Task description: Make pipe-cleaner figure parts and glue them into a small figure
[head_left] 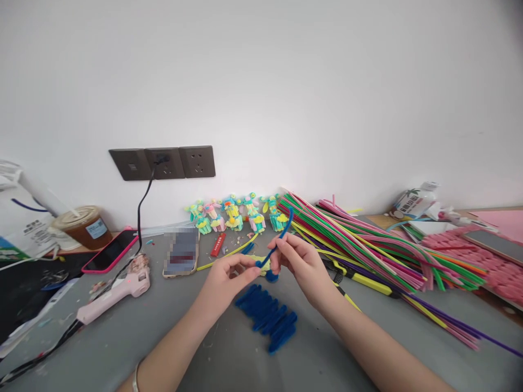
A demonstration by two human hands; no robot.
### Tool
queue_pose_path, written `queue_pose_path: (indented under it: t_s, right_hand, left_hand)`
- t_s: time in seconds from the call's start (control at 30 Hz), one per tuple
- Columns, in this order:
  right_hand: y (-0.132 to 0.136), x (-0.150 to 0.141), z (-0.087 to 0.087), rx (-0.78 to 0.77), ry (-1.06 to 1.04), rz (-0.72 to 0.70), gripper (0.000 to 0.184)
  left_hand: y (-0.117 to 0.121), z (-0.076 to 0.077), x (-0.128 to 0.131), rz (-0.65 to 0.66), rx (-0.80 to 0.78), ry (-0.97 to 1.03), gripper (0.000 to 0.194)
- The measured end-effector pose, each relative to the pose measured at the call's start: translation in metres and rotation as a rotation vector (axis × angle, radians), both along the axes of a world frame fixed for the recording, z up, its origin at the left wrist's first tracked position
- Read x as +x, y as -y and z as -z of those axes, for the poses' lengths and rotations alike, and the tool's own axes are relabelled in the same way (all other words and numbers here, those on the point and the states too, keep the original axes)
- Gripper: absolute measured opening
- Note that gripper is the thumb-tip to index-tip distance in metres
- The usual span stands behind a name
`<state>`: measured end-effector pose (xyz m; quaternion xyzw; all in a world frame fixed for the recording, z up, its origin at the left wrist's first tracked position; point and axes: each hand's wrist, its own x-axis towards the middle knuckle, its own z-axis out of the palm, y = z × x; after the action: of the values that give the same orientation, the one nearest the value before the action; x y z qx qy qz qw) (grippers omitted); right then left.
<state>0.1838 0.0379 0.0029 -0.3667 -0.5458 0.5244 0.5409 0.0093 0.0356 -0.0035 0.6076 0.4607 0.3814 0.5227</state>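
A dark blue pipe cleaner (290,219) runs between my two hands, its free end pointing up past the right fingers. My left hand (229,276) pinches its lower end, where it looks curled. My right hand (301,265) grips it higher up between thumb and fingers. A small round blue piece (271,277) shows just under the right fingertips; whether it joins the strand I cannot tell. Below the hands, several short blue pipe cleaner pieces (267,314) lie side by side on the grey table (220,354). Something pale yellow shows behind the fingers, partly hidden.
Small pastel pipe cleaner figures (232,213) stand along the wall. To the right lie a bundle of coloured pipe cleaners (359,239) and a yellow cutter (371,283). On the left are a pink glue gun (114,299) with its cord, two phones (182,250) and a drink cup (84,227).
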Motion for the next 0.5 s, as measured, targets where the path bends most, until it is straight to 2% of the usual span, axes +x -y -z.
queue_pose_path:
  t_s: [0.1, 0.2, 0.37, 0.5]
  right_hand:
    - [0.0, 0.0, 0.001, -0.011, -0.046, -0.031, 0.032]
    - [0.002, -0.002, 0.001, 0.005, -0.031, -0.051, 0.031]
    - [0.003, -0.002, -0.003, 0.053, 0.083, -0.034, 0.033]
    - [0.008, -0.003, -0.006, 0.07, 0.261, -0.145, 0.036]
  left_hand:
    - [-0.002, -0.002, -0.001, -0.128, 0.03, 0.031, 0.029]
    - [-0.002, -0.003, -0.002, -0.146, 0.062, 0.015, 0.029]
    - [0.005, -0.005, 0.002, 0.062, 0.097, -0.095, 0.025]
    - [0.014, -0.007, 0.006, 0.199, 0.135, -0.246, 0.019]
